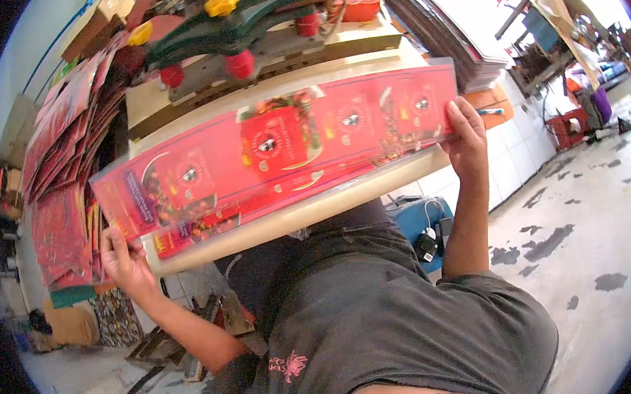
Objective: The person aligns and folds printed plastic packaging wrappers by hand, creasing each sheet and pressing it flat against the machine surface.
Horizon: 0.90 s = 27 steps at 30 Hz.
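A long red printed sheet (339, 125) with pictures of food and a clear, glossy margin is stretched between my two hands. My left hand (127, 267) pinches its lower left corner, thumb uppermost. At the right end, my right hand (466, 133) grips the short edge between thumb and fingers. Tilted, the sheet lies over a similar red sheet (257, 209), which shows below it on the cream work surface (295, 224). Whether the upper sheet touches the lower one I cannot tell. Behind it stands a dark green machine frame (235, 29) with red and yellow knobs.
On the left rises a tall, uneven stack of red printed sheets (66, 135). A pile of large flat boards (450, 23) stands at the back right. A blue stool (414, 222) with a charger and cable is beside my body. Tools clutter the lower left floor.
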{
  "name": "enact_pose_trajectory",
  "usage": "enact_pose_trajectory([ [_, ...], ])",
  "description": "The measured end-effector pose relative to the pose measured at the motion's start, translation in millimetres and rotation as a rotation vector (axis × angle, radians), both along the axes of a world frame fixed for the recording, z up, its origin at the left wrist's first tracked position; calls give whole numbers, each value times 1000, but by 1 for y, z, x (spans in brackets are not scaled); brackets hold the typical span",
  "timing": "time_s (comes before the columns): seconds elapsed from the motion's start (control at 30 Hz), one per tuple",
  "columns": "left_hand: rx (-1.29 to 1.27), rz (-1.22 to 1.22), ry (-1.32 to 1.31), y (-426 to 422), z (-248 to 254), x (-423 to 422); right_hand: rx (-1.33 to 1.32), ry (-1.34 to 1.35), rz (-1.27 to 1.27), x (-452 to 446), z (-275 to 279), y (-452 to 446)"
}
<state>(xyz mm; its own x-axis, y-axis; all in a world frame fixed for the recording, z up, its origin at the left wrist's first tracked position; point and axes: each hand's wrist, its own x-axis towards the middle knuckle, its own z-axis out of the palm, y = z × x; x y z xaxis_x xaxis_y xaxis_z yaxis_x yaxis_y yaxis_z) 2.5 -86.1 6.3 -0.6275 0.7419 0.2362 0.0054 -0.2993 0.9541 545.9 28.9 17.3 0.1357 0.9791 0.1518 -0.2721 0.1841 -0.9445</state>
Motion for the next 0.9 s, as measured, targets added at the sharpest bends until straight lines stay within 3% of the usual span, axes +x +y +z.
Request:
enact_pose_trajectory([
  [0.17,-38,32,75,-1,-2,-3,-18,-68,27,3,0,5],
  [0.27,-75,81,69,1,-4,-2,-37,-13,175,20,-5,10],
  [0.4,-102,137,34,8,1,12,-8,29,110,2,-2,13],
  [0.5,-151,31,35,4,0,0,19,105,112,-3,3,14],
  [0.73,-143,-2,22,7,2,1,-25,39,50,-4,8,20],
  [0.9,-230,-91,152,18,9,0,-110,-361,175,23,9,33],
])
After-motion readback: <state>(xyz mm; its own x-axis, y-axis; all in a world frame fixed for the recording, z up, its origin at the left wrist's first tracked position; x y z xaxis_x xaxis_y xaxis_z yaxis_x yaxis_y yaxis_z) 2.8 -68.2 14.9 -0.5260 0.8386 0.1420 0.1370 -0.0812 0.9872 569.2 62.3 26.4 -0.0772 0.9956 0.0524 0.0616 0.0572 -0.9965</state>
